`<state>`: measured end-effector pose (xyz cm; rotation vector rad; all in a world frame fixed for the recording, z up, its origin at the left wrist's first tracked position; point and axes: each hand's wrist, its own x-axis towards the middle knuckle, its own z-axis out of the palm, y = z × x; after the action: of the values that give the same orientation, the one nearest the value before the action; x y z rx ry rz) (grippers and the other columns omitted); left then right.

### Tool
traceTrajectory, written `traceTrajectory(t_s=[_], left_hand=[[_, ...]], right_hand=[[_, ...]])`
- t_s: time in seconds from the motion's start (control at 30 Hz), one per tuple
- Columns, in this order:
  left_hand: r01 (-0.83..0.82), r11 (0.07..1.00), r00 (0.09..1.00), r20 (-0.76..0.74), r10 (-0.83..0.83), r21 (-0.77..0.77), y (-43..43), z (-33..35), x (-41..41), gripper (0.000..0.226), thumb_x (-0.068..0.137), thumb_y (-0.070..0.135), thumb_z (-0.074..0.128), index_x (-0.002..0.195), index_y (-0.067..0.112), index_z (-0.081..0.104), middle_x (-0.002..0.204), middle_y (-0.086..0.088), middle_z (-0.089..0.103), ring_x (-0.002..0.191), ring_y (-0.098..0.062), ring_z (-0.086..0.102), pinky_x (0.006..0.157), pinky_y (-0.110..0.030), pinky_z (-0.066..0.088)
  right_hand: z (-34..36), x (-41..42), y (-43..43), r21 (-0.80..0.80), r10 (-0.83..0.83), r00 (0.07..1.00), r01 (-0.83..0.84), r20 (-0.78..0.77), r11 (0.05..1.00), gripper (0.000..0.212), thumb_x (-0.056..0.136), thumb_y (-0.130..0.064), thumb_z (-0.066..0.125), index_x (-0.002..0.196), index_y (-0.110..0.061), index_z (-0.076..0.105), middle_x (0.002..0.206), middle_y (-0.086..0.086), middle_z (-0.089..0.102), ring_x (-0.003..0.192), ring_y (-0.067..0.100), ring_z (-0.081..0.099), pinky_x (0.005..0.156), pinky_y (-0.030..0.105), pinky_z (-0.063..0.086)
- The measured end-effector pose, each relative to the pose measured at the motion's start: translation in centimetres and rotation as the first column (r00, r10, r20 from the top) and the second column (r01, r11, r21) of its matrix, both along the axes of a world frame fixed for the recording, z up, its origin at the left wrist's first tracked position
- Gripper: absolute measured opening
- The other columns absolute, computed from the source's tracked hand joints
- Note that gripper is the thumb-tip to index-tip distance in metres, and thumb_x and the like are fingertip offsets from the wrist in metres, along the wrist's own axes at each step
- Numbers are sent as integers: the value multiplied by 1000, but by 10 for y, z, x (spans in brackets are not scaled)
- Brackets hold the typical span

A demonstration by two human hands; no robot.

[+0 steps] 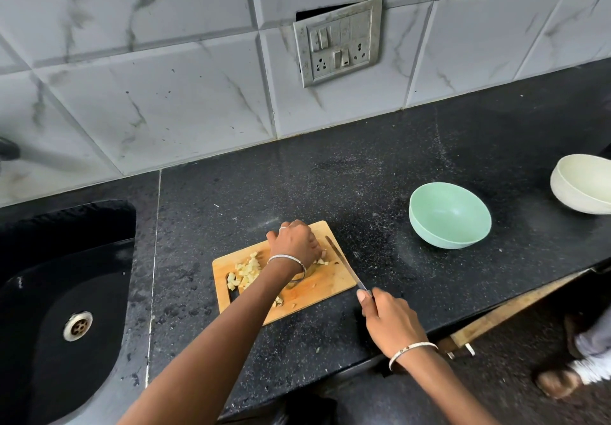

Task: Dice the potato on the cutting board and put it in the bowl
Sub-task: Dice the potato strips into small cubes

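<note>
1. pale yellow potato cubes point(246, 270) lie heaped on the left part of the cutting board point(330, 282), beside the left wrist. a few more potato bits point(323, 261) peek out under the fingertips of the left hand point(296, 242).
2. the left hand arches over the middle of the board, knuckles up, fingers bent down onto those bits. whether they pinch anything is hidden.
3. the right hand point(388, 320) sits off the board's right corner, fingers wrapped round the handle of the knife point(344, 264). the thin blade slants across the board's right side, just beside the left fingertips.
4. the board is light wood, rectangular, with a handle slot. the counter point(380, 166) is speckled black stone. a round, smooth mint green bowl point(449, 216) stands to the right, apart from the board.
</note>
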<state>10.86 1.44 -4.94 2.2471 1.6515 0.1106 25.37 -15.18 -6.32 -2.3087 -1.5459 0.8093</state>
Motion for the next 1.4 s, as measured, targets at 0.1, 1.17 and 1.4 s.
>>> traceTrajectory(t_s=[0.1, 1.17, 1.4], left_hand=[[-39, 999, 993, 111, 42, -31, 4, 4, -5, 8, 88, 33, 63, 88, 27, 69, 115, 7, 61, 114, -22, 49, 91, -44, 32], [12, 998, 994, 107, -19, 66, -36, -8, -36, 43, 70, 35, 83, 109, 26, 68, 101, 4, 72, 97, -18, 65, 80, -33, 53], [-28, 993, 984, 179, 7, 113, -42, -9, -37, 39, 70, 34, 84, 104, 25, 69, 98, 6, 73, 91, -16, 66, 76, -34, 54]], right_hand=[[1, 4, -3, 25, 18, 1000, -17, -19, 1000, 42, 100, -55, 26, 85, -23, 49, 91, 3, 66, 91, 34, 62, 74, 42, 47], [0, -19, 8, -33, 23, 1000, -22, 13, 999, 35, 102, -49, 28, 87, -23, 45, 100, 10, 65, 99, 36, 62, 68, 39, 37], [1, -22, 0, -35, 74, 996, -76, -52, 997, 45, 100, -55, 26, 91, -21, 54, 95, 3, 66, 95, 32, 62, 80, 43, 48]])
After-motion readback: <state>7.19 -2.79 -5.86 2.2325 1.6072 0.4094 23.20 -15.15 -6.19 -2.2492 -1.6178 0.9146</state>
